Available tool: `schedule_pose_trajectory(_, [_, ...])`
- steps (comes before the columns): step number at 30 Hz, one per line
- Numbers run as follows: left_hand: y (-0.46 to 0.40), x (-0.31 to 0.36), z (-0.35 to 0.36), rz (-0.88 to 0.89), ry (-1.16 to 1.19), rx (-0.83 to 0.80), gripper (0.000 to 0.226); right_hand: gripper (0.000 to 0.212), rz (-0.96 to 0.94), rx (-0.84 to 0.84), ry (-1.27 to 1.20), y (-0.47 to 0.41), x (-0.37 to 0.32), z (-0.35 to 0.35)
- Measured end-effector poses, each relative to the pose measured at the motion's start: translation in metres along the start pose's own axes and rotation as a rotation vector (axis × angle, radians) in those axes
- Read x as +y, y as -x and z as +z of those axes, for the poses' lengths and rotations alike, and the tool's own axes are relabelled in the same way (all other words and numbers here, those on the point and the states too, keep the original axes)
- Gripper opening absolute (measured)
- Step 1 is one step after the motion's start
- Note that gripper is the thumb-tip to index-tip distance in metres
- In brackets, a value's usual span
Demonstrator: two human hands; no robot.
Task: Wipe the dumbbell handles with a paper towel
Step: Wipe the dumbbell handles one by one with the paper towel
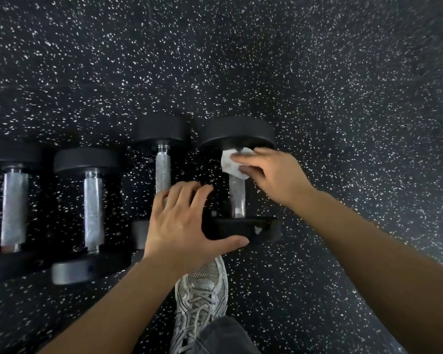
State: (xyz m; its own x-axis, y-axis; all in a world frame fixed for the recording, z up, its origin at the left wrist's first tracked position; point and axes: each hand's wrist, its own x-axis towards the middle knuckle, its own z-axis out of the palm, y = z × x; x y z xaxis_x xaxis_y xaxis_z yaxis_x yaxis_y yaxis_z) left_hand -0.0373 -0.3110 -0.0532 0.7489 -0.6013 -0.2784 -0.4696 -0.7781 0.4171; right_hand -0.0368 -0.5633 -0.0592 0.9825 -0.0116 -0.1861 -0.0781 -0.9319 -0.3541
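Several black dumbbells with silver knurled handles lie in a row on the speckled floor. My right hand [271,175] grips a crumpled white paper towel [232,162] wrapped round the far end of the rightmost dumbbell's handle [237,198]. My left hand [182,221] rests with spread fingers on the near head [243,229] of that same dumbbell, thumb along its front edge. This hand also covers the near part of the neighbouring dumbbell [163,169].
Two more dumbbells lie to the left, one [94,210] beside the covered one and another [13,208] at the frame's left edge. My grey sneaker [202,297] stands just behind the held dumbbell. Black rubber floor [343,98] with white flecks stretches all around.
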Motion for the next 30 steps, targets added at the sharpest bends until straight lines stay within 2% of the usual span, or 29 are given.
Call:
schedule_pose_trajectory(2, [-0.002, 0.009, 0.000, -0.020, 0.017, -0.012, 0.126, 0.036, -0.038, -0.062, 0.007, 0.008, 0.002, -0.003])
schedule_pose_trajectory(6, [-0.005, 0.038, 0.008, -0.033, 0.088, -0.020, 0.126, 0.035, -0.072, -0.379, 0.031, 0.033, 0.003, -0.023])
schedule_pose_trajectory(8, [-0.008, 0.053, 0.015, -0.020, 0.141, 0.006, 0.124, 0.031, -0.081, -0.440, 0.038, 0.039, 0.005, -0.027])
schedule_pose_trajectory(10, [-0.012, 0.065, 0.018, 0.004, 0.182, 0.032, 0.123, 0.031, -0.084, -0.346, 0.036, 0.041, 0.009, -0.028])
schedule_pose_trajectory(14, [-0.008, 0.070, 0.025, 0.030, 0.228, 0.054, 0.112, 0.034, 0.015, 0.023, 0.011, 0.032, 0.024, -0.025])
schedule_pose_trajectory(16, [-0.004, 0.065, 0.029, 0.026, 0.254, 0.066, 0.103, 0.033, 0.050, 0.062, 0.060, 0.025, 0.028, -0.023])
schedule_pose_trajectory(18, [-0.001, 0.060, 0.033, 0.022, 0.254, 0.065, 0.098, 0.035, 0.044, -0.042, 0.110, 0.027, 0.029, -0.026])
schedule_pose_trajectory(23, [-0.005, 0.065, 0.036, 0.034, 0.250, 0.087, 0.094, 0.035, -0.039, -0.489, 0.162, 0.049, 0.025, -0.050])
schedule_pose_trajectory(24, [-0.008, 0.069, 0.036, 0.038, 0.253, 0.092, 0.093, 0.034, -0.044, -0.533, 0.176, 0.051, 0.026, -0.052])
schedule_pose_trajectory(26, [-0.012, 0.079, 0.037, 0.043, 0.260, 0.093, 0.094, 0.032, -0.060, -0.491, 0.183, 0.050, 0.031, -0.052])
schedule_pose_trajectory(30, [-0.018, 0.095, 0.042, 0.020, 0.302, 0.079, 0.096, 0.036, 0.045, -0.145, 0.116, 0.042, 0.051, -0.044])
